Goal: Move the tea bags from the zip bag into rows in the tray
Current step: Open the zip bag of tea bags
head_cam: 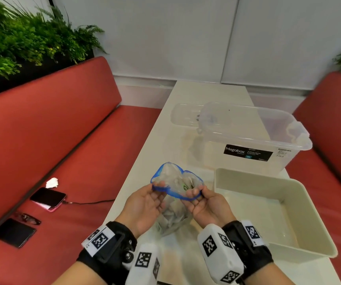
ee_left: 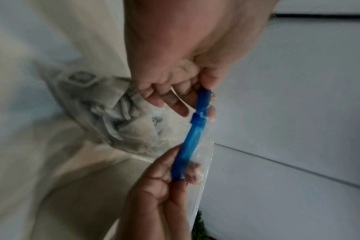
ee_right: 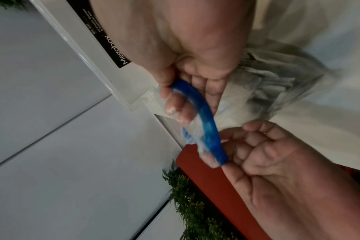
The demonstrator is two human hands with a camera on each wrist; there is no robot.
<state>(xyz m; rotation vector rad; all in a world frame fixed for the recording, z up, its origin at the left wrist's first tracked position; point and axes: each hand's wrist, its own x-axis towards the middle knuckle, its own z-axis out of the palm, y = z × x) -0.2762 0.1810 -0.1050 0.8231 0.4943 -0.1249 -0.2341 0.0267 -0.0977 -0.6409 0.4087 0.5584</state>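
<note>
A clear zip bag (head_cam: 175,214) with a blue zip strip (head_cam: 177,195) hangs over the white table, full of several pale tea bags (ee_left: 121,113). My left hand (head_cam: 158,187) pinches the strip's left end and my right hand (head_cam: 195,192) pinches its right end. The bag's mouth is spread open between them. In the left wrist view the strip (ee_left: 193,138) runs from my left hand (ee_left: 206,97) down to my right hand (ee_left: 185,175). The beige tray (head_cam: 317,223) sits on the table just right of my right hand, with nothing in it.
A clear Megabox bin (head_cam: 247,140) stands behind the tray, its clear lid (head_cam: 184,116) lying further back. On the red bench to the left lie a phone on a cable (head_cam: 48,199), glasses (head_cam: 28,219), a dark flat case (head_cam: 15,232) and a crumpled tissue (head_cam: 52,182).
</note>
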